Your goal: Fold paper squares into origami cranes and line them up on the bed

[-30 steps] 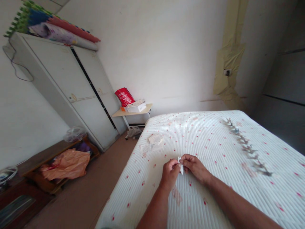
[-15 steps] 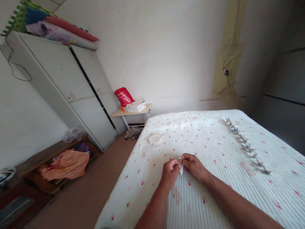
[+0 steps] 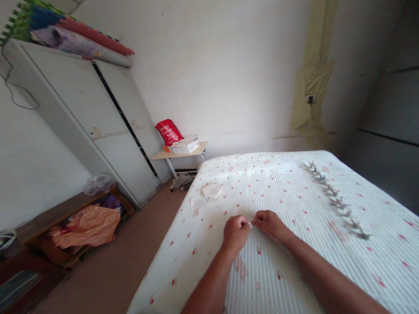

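Observation:
Over the middle of the bed (image 3: 229, 279), my left hand (image 3: 236, 231) and my right hand (image 3: 269, 224) meet almost fingertip to fingertip. Both are closed in a pinch on a small white piece (image 3: 250, 223), which looks like folded paper and is mostly hidden by the fingers. Several printed paper sheets (image 3: 212, 191) lie on the bed beyond my left hand. To the right, a row of small folded grey-white figures (image 3: 337, 202) runs across the cover.
A small table (image 3: 159, 155) at the back left bears a red bag (image 3: 169, 132) and a white box (image 3: 186, 147). A grey cabinet (image 3: 75, 96) stands left, with a low wooden bench (image 3: 39, 222) holding an orange plastic bag (image 3: 88, 226).
My left hand has turned inward over the white piece, and less of the piece shows below the fingers. My right hand stays nearly in place. The view has shifted slightly.

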`<act>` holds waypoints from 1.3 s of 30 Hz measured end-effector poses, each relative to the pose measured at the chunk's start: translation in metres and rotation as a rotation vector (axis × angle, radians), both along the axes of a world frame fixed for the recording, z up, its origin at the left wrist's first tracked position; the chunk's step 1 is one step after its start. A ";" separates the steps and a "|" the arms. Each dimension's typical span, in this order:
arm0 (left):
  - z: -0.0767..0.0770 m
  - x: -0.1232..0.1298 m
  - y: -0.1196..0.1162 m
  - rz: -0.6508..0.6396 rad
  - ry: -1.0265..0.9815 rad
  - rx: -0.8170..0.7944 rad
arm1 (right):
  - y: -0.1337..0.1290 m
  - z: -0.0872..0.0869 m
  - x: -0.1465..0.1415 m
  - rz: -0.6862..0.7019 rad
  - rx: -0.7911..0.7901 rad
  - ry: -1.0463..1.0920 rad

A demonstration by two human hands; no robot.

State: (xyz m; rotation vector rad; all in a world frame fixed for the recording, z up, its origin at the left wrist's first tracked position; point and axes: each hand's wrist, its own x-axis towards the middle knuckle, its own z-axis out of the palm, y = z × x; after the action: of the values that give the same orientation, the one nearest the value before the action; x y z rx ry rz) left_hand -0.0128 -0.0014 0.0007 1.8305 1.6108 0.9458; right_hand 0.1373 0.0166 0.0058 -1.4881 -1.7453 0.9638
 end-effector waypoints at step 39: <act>0.010 0.006 -0.002 0.181 0.433 -0.003 | 0.017 0.000 0.003 -0.026 0.083 -0.363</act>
State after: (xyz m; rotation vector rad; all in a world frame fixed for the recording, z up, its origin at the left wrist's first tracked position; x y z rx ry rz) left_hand -0.0073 -0.0032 0.0111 2.0116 2.0606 0.6440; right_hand 0.1406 0.0332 0.0062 -1.7062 -1.9832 0.6263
